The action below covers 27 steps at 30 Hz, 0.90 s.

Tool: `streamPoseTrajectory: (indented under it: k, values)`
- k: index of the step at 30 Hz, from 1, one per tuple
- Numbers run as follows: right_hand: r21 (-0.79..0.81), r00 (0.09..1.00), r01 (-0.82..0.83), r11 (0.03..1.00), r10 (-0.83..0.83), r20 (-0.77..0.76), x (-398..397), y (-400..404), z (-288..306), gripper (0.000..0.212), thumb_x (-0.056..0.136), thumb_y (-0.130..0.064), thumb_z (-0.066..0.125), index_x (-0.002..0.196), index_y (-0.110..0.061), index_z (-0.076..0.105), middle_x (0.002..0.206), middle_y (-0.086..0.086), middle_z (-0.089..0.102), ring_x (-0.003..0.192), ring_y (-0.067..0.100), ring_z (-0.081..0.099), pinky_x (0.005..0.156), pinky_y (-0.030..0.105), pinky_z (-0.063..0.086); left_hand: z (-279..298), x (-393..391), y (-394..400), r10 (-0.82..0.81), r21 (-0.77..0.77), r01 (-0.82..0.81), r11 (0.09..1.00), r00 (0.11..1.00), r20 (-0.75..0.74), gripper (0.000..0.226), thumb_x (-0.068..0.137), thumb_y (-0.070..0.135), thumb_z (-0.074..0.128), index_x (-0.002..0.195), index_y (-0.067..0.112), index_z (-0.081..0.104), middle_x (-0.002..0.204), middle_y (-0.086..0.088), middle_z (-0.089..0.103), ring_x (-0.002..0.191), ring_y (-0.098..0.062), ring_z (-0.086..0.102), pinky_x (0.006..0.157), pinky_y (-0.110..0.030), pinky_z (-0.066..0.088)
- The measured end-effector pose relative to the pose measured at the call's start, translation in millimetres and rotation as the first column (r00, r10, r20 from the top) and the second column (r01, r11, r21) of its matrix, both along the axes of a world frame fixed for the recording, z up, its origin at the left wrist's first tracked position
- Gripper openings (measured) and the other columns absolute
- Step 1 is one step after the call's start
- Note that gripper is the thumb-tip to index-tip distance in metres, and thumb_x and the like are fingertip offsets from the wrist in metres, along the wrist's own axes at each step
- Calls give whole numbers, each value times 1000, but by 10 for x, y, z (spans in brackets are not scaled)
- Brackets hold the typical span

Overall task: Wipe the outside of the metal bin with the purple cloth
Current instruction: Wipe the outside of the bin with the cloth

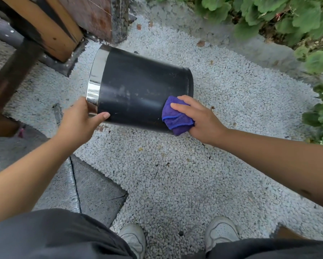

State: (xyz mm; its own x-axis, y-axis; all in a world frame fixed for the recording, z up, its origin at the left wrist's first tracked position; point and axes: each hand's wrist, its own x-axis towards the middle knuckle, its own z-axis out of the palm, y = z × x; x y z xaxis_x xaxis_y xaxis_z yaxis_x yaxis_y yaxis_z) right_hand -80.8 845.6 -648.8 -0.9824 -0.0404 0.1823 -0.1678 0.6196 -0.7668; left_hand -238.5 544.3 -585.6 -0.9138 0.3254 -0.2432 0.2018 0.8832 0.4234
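Note:
A black metal bin (138, 85) with a shiny chrome rim (95, 79) lies tipped on its side above white gravel, rim to the left and base to the right. My left hand (80, 120) grips the bin at its rim, thumb laid along the near side. My right hand (198, 118) presses a bunched purple cloth (173, 118) against the bin's wall near the base end. Dusty smears show on the black wall in the middle.
White gravel (213, 90) covers the ground. Wooden posts and beams (50, 28) stand at the upper left, close behind the rim. Grey paving slabs (97, 187) lie to the lower left. Green plants (287, 19) line the right side. My shoes (220, 232) are below.

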Motion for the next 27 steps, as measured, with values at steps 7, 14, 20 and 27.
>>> streamPoseTrajectory:
  k: [7, 14, 20, 27]
  values:
    - [-307, 962, 240, 921, -183, 204, -160, 318, 255, 70, 71, 9, 74, 127, -29, 59, 135, 4, 55, 128, 17, 52, 110, 29, 37, 563, -222, 447, -110, 51, 124, 991, 970, -217, 31, 88, 39, 71, 87, 16, 50, 73, 3, 52, 71, -24, 51, 57, -33, 31]
    - [-538, 823, 552, 638, -314, 473, -71, 670, 226, 49, 72, 25, 61, 92, -20, 63, 73, -16, 69, 74, 4, 64, 68, 24, 51, 690, 16, 694, -524, 10, 545, 839, 811, -260, 104, 71, 34, 87, 153, 25, 24, 161, -11, 26, 134, -16, 44, 97, -35, 46]
    - [-445, 825, 523, 727, -301, 478, -67, 748, 246, 35, 74, 8, 67, 87, -24, 64, 69, -19, 65, 70, 2, 62, 67, 20, 52, 481, 108, 720, -646, -263, 605, 751, 592, -482, 77, 80, 22, 78, 147, 19, 40, 163, -21, 11, 103, -46, 51, 65, -55, 53]
    - [-467, 861, 487, 738, -315, 400, -29, 608, 327, 51, 74, -23, 76, 122, -22, 59, 106, -17, 69, 97, -2, 64, 86, 13, 47, 527, 53, 938, -639, -359, 528, 769, 621, -454, 97, 68, 52, 81, 150, 30, 35, 164, -6, 21, 85, -37, 40, 57, -49, 49]
